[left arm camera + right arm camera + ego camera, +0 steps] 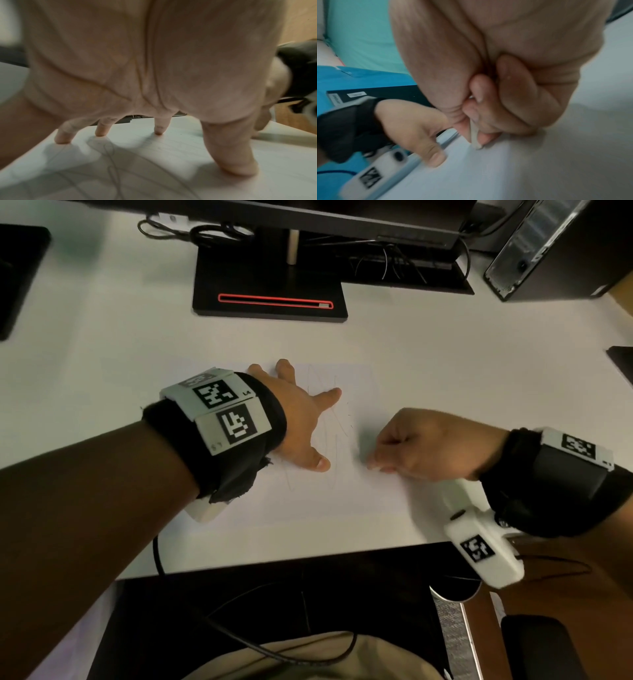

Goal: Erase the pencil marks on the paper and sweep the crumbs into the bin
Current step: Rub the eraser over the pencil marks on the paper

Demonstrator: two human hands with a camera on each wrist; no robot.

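Note:
A white sheet of paper [342, 501] with faint pencil scribbles [329, 436] lies on the white desk. My left hand [301, 416] presses it flat with straight, spread fingers [158, 129]; the thumb [240, 166] also rests on the sheet. My right hand [424, 443], curled, pinches a small pale eraser [475, 140] between thumb and fingers, its tip touching the paper just right of the scribbles. A few dark crumbs [350, 415] dot the sheet near the marks. No bin is in view.
A black monitor stand [270, 285] with a red-outlined slot stands behind the paper, with cables [205, 232] around it. A computer tower [555, 251] sits at the back right. The desk's front edge [308, 558] runs just below the sheet.

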